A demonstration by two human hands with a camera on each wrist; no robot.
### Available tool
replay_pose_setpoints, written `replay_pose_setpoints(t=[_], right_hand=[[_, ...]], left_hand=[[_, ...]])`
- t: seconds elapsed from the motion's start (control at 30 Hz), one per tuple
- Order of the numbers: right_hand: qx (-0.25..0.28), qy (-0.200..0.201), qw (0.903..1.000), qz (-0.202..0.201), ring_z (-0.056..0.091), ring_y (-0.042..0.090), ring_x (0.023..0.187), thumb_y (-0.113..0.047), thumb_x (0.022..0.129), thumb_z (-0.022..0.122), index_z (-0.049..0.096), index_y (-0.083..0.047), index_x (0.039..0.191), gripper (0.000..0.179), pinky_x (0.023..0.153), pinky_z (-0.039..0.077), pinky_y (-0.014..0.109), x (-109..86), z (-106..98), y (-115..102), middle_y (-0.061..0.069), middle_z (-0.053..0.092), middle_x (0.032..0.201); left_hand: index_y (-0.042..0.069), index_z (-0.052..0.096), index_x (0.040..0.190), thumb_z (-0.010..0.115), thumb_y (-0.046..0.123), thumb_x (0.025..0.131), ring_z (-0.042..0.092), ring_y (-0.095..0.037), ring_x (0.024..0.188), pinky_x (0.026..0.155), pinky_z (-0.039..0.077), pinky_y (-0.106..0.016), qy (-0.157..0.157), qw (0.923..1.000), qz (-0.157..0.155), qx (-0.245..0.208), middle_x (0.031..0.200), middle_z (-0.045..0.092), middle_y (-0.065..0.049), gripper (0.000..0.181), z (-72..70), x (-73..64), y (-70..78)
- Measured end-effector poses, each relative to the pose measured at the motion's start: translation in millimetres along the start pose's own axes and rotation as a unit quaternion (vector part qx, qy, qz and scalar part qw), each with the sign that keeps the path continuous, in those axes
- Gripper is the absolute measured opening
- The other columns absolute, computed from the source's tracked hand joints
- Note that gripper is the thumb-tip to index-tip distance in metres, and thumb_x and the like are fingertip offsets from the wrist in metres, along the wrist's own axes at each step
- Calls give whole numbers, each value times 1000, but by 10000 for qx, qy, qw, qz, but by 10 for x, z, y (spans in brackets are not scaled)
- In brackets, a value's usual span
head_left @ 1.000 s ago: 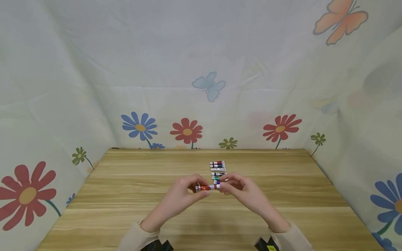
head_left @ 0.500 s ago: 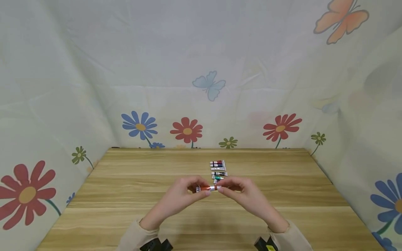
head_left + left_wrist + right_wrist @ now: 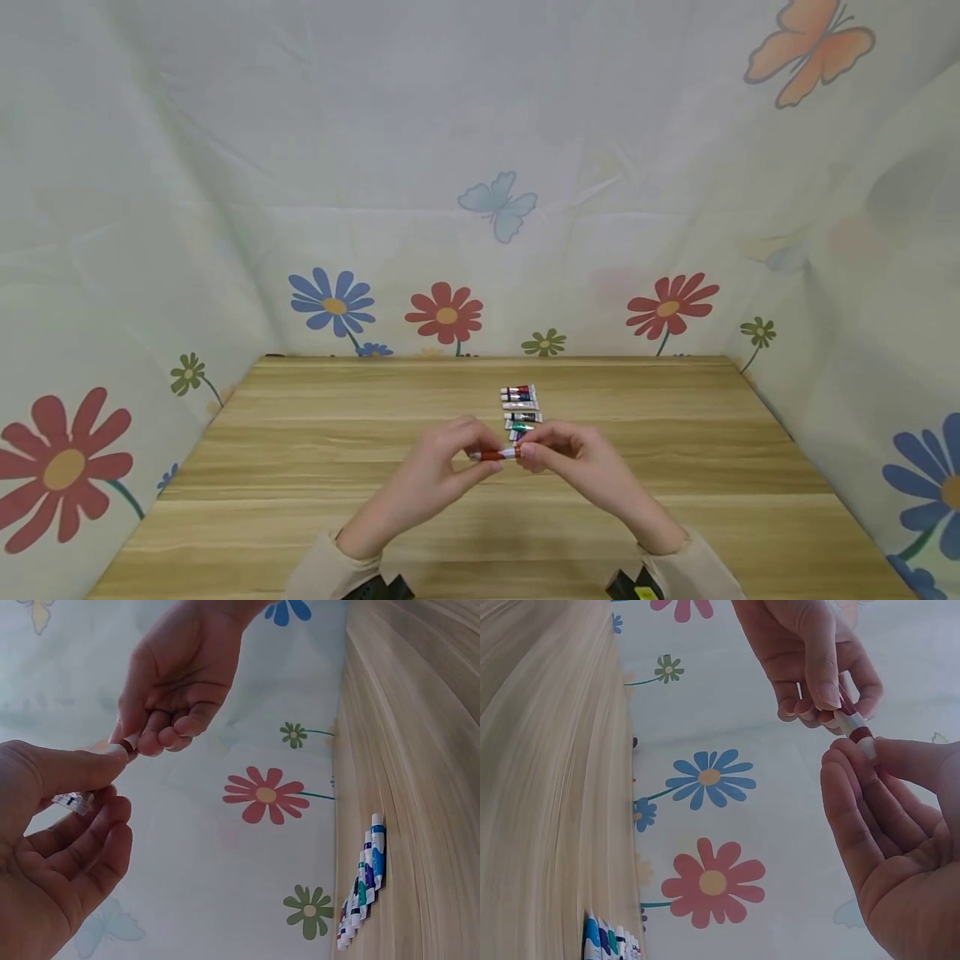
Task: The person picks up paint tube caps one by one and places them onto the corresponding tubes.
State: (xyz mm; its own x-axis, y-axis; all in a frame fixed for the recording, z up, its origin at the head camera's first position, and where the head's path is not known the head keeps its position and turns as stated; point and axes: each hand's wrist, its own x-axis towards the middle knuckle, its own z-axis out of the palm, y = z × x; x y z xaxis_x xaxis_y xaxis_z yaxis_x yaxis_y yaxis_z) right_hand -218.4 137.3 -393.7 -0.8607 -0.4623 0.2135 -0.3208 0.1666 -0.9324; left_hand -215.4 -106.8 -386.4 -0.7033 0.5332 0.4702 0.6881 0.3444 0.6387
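A small paint tube (image 3: pixel 495 455), reddish-brown and white, is held level above the table between both hands. My left hand (image 3: pixel 442 467) pinches the tube's body near its flat crimped end, thumb against fingers. At the other end, my right hand (image 3: pixel 581 462) pinches the white cap (image 3: pixel 868 748) between thumb and index finger. In the right wrist view a dark red band (image 3: pixel 861 734) shows just below that cap. The left hand's fingers cover part of the tube's body. Whether the cap is loose from the tube, I cannot tell.
Several paint tubes (image 3: pixel 521 406) lie in a column on the wooden table (image 3: pixel 337 417), beyond the hands. Blue, purple and green ones show in the left wrist view. A flower-printed cloth (image 3: pixel 375 167) hangs behind and along both sides.
The held tube has turned a little and now looks narrower in the head view. The right hand's fingers have shifted their grip at the cap, while both arms stay nearly in place.
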Motion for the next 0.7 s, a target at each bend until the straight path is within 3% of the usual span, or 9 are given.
replay_pose_setpoints(t=[0.17, 0.3, 0.43, 0.57, 0.7], right_hand=[[101, 124, 9999, 59, 69, 32, 94, -24, 100, 66, 72, -8, 110, 20, 82, 57, 35, -2, -6, -8, 10, 72, 102], [102, 415, 9990, -90, 69, 24, 90, -21, 98, 68, 73, -8, 107, 16, 80, 57, 33, -14, -16, -18, 10, 72, 100], [-22, 601, 9972, -435, 70, 18, 84, -17, 97, 70, 74, -9, 105, 12, 76, 57, 32, -21, 4, -22, 8, 73, 98], [-220, 672, 9956, -620, 70, 23, 85, -18, 96, 70, 75, -11, 107, 13, 75, 57, 33, -25, 21, -31, 5, 74, 100], [-417, 665, 9953, -562, 70, 27, 89, -21, 97, 70, 75, -11, 111, 18, 76, 57, 31, -13, 20, -31, 2, 74, 103]], left_hand=[[21, 68, 110, 73, 28, 95, 64, -9, 86, 78, 56, -33, -181, 9967, -595, -515, 99, 67, 15, 18, -1, -3, -11], [22, 68, 115, 69, 34, 97, 63, -16, 86, 76, 55, -31, -380, 9867, -1138, -1100, 103, 69, 9, 22, -1, 5, -30], [18, 69, 116, 66, 33, 99, 64, -21, 89, 77, 55, -30, -472, 9761, -1487, -1515, 103, 68, 2, 22, -22, -2, -47], [14, 70, 114, 66, 31, 99, 65, -22, 90, 77, 54, -30, -445, 9730, -1623, -1580, 102, 69, -2, 23, -45, -1, -39], [15, 71, 113, 68, 30, 98, 63, -22, 88, 75, 52, -28, -411, 9753, -1605, -1459, 102, 70, 0, 22, -67, 2, -20]])
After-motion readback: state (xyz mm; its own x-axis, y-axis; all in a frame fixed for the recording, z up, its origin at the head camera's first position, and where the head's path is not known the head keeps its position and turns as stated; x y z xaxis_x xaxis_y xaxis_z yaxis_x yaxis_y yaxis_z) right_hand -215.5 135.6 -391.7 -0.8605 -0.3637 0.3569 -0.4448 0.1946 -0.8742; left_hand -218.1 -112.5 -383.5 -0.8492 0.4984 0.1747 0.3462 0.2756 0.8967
